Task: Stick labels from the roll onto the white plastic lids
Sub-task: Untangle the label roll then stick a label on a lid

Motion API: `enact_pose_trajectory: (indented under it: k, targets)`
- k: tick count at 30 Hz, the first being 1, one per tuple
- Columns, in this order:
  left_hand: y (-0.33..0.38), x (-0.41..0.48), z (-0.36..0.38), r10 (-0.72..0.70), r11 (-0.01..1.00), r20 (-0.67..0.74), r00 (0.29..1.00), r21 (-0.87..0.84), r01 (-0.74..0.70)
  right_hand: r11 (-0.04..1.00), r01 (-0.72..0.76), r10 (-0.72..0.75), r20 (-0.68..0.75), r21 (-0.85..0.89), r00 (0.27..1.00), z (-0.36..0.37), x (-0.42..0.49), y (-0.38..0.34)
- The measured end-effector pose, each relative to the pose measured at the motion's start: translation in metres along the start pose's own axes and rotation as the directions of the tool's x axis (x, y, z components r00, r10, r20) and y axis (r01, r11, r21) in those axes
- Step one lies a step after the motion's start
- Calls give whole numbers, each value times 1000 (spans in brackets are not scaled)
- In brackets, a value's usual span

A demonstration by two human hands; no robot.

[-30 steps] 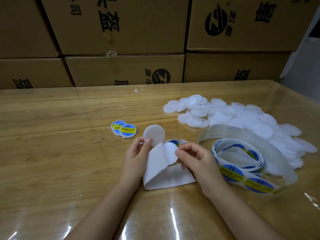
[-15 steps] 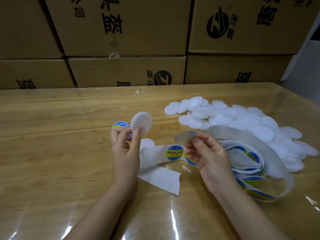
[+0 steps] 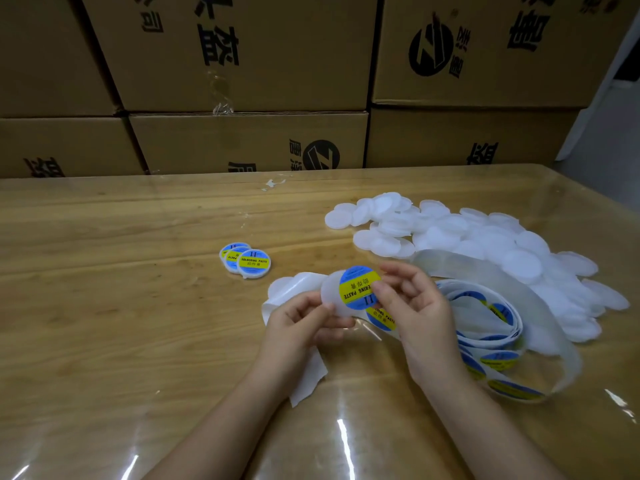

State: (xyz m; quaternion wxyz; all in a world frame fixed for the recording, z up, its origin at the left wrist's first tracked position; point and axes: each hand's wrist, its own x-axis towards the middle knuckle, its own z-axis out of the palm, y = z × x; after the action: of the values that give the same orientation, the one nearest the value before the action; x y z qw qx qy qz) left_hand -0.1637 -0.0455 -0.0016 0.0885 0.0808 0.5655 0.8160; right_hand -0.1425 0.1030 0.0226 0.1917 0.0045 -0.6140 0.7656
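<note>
My left hand (image 3: 298,327) pinches a round white plastic lid (image 3: 333,296) by its lower left edge, above the table. My right hand (image 3: 412,306) pinches a blue and yellow round label (image 3: 358,287) and holds it against the right part of that lid, overlapping it. The label roll (image 3: 485,327) lies loosely uncoiled to the right of my hands, with several blue and yellow labels on its backing strip. A pile of bare white lids (image 3: 467,237) spreads across the table's right side. Three labelled lids (image 3: 246,259) lie overlapped to the left.
The peeled white backing strip (image 3: 304,379) trails under my left hand toward the front. The wooden table (image 3: 104,306) has a glossy clear cover. Stacked cardboard boxes (image 3: 242,64) wall off the far edge. The table's right corner lies at the upper right.
My left hand brought the white lid down and right from beside the labelled lids. My right hand turned the peeled label face up and set it against the lid.
</note>
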Motion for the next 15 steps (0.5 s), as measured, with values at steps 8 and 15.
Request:
enact_pose_trajectory:
  k: [8,15]
  targets:
    - [0,2,-4,-17,1000,104,994,25,14,968,80,-80,8,-240,997,-1,-3,8]
    - [-2,3,-5,-1,1000,105,994,22,-2,956,79,-77,19,-284,997,-2,-2,13]
